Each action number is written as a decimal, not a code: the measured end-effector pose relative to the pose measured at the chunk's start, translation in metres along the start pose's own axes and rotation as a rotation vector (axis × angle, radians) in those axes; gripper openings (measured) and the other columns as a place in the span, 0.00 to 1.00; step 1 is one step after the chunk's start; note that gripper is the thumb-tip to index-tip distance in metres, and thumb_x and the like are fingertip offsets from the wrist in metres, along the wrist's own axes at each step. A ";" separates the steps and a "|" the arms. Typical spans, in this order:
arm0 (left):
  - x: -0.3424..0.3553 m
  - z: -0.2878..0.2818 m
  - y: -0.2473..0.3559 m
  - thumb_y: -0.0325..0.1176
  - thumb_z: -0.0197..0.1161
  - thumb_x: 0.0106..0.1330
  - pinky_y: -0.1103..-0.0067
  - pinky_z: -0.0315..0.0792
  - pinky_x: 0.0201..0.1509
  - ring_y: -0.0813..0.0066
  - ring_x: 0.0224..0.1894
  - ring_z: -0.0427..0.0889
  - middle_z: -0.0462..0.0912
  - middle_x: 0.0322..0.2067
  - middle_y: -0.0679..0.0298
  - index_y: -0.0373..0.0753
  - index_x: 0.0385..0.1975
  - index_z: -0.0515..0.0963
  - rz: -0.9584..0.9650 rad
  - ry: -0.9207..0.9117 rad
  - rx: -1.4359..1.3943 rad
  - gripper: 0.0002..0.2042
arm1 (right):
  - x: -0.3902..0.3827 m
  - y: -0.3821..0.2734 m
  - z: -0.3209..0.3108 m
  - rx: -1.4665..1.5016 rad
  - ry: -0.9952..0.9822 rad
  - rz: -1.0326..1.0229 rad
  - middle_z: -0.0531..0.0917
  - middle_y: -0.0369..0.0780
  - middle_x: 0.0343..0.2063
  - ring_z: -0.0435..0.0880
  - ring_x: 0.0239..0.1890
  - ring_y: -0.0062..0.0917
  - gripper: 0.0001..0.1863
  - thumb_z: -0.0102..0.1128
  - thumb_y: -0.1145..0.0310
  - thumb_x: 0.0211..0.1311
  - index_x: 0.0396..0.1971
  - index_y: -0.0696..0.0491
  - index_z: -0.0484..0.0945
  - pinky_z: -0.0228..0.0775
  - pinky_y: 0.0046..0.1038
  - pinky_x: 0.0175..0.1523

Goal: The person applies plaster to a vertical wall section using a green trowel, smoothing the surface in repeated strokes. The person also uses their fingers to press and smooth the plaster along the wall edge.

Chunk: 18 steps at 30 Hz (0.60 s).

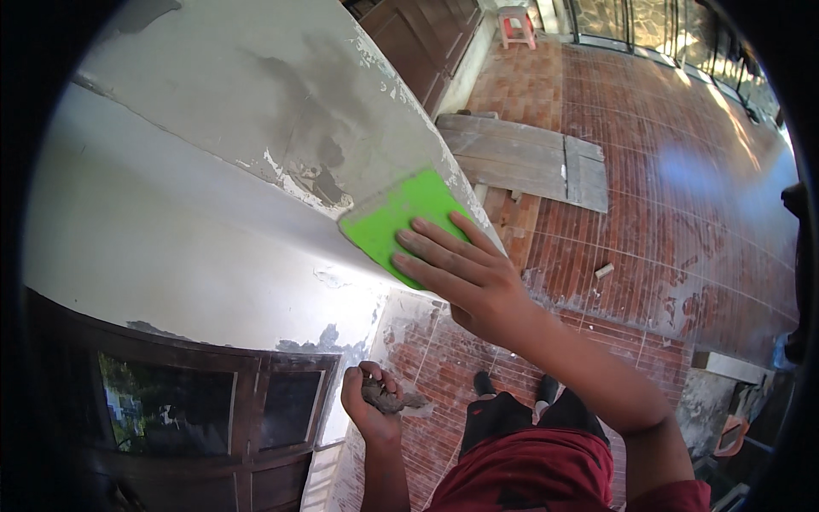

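My right hand (pixel 467 271) holds a flat green plastic spreader (pixel 408 209) against the narrow white wall face (pixel 230 94). Its fingers lie along the spreader's surface; the thumb is hidden. Dark grey damp smears (pixel 316 107) of filler and flaking paint mark the wall beyond the tool. Lower down, my left hand (pixel 363 410) curls around a lump of grey filler (pixel 384 395), with a thin, pale scrap hanging from its right side. The left hand is held away from the wall, palm up.
Below left is a dark wooden window frame (pixel 247 410) with glass panes. On the tiled floor (pixel 657 196) lie a grey wooden board (pixel 512 158) and a small pale roll-shaped piece (pixel 604 270). A red and white stool (pixel 516 27) stands at the back, near a metal gate (pixel 631 26).
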<state>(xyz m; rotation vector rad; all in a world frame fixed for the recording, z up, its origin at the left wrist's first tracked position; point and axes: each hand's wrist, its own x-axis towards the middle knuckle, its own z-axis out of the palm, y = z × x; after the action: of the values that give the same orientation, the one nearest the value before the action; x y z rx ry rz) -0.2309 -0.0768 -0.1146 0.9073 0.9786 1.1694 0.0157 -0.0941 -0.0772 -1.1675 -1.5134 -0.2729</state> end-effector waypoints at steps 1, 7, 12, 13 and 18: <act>0.000 0.001 -0.001 0.42 0.53 0.70 0.73 0.70 0.22 0.73 0.24 0.74 0.71 0.29 0.65 0.41 0.29 0.69 -0.049 0.036 -0.022 0.11 | -0.005 -0.003 -0.005 0.005 -0.006 0.055 0.79 0.39 0.57 0.75 0.63 0.35 0.30 0.58 0.82 0.53 0.59 0.47 0.75 0.63 0.44 0.68; 0.000 0.006 -0.002 0.42 0.53 0.69 0.72 0.69 0.21 0.72 0.23 0.74 0.75 0.30 0.65 0.42 0.31 0.69 -0.132 0.037 -0.045 0.11 | -0.002 -0.037 -0.021 0.267 0.312 0.318 0.85 0.53 0.36 0.88 0.37 0.42 0.29 0.56 0.89 0.53 0.57 0.56 0.75 0.78 0.29 0.39; 0.002 0.003 0.001 0.41 0.55 0.67 0.73 0.67 0.19 0.72 0.22 0.73 0.75 0.30 0.64 0.42 0.32 0.69 -0.137 0.018 -0.065 0.10 | 0.021 -0.060 -0.028 0.820 0.511 0.701 0.85 0.45 0.40 0.86 0.41 0.27 0.24 0.56 0.84 0.60 0.58 0.62 0.71 0.77 0.26 0.46; 0.003 0.001 0.002 0.41 0.55 0.67 0.73 0.66 0.19 0.72 0.22 0.73 0.75 0.30 0.64 0.43 0.32 0.70 -0.136 0.030 -0.068 0.09 | 0.026 -0.062 -0.031 1.051 0.584 0.781 0.85 0.43 0.41 0.85 0.42 0.24 0.23 0.57 0.82 0.61 0.58 0.63 0.70 0.76 0.25 0.48; 0.017 -0.010 0.006 0.40 0.56 0.66 0.74 0.66 0.18 0.73 0.22 0.73 0.76 0.29 0.64 0.44 0.32 0.70 -0.150 0.012 -0.096 0.08 | 0.043 -0.061 -0.044 1.153 0.657 0.845 0.83 0.40 0.43 0.83 0.42 0.19 0.23 0.59 0.75 0.65 0.59 0.64 0.69 0.76 0.21 0.49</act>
<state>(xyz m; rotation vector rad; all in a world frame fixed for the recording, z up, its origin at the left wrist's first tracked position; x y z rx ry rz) -0.2397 -0.0586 -0.1147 0.7390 0.9748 1.0857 0.0016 -0.1326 -0.0014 -0.5529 -0.3286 0.6669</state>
